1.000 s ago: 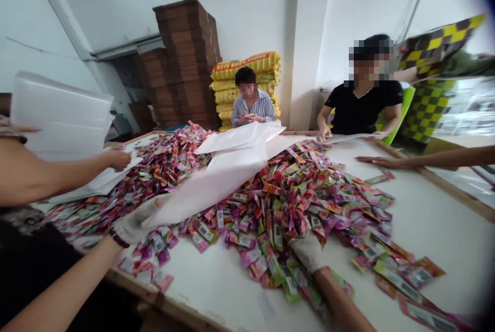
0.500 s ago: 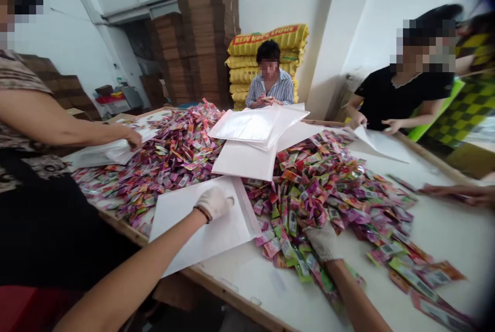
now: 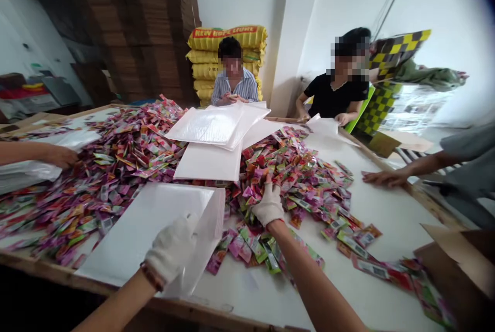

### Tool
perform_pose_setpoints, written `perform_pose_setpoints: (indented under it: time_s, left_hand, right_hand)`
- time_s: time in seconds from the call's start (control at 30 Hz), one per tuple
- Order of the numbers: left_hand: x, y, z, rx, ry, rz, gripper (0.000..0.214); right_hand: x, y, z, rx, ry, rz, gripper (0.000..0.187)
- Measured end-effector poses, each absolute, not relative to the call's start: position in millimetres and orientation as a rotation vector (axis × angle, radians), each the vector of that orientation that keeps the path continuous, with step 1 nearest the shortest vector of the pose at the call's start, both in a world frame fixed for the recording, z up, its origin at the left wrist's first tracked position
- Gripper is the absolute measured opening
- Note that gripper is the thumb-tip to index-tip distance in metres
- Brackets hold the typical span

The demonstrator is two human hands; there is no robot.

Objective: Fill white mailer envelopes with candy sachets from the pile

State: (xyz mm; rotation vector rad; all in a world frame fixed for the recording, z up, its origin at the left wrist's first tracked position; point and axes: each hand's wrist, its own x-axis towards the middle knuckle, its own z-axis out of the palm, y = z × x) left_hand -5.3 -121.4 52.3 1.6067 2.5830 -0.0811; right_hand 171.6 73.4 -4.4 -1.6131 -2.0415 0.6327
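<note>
My left hand, in a pale work glove, grips a white padded envelope near its mouth, on the right side. The envelope lies on the table, and its mouth edge stands partly apart. My right hand, also gloved with a bare fingertip showing, rests on the heap of small colourful sachets. Its fingers are apart and touch the sachets; whether any is held is hard to see. More sachets are piled on the left. Several white padded envelopes lie stacked on top of the heap.
The white table has a wooden rim. Across it sits a person in a striped shirt; a person in black handles a white envelope. Other people's hands show at left and right. A cardboard box stands at right.
The view has turned to the right. My right hand has moved up onto the sachet heap. My left hand has shifted toward the envelope's mouth, which now gapes more.
</note>
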Motion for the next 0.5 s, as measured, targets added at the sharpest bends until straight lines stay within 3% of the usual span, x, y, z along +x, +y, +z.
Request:
perform_pose_setpoints:
  time_s: [0.17, 0.37, 0.5]
  left_hand:
    - [44.2, -142.3, 36.7, 1.793, 2.496, 0.104, 0.039]
    - [70.3, -110.0, 4.2, 1.791, 2.270, 0.243, 0.013]
    - [82.8, -91.1, -5.6, 1.767, 2.176, 0.477, 0.010]
  right_hand:
    - [217.0, 81.1, -11.1, -1.292, -1.908, 0.803, 0.090]
    - [296.8, 65.9, 15.1, -1.318, -1.630, 1.059, 0.081]
    - [306.6, 39.7, 34.0, -1.178, -1.517, 1.164, 0.064]
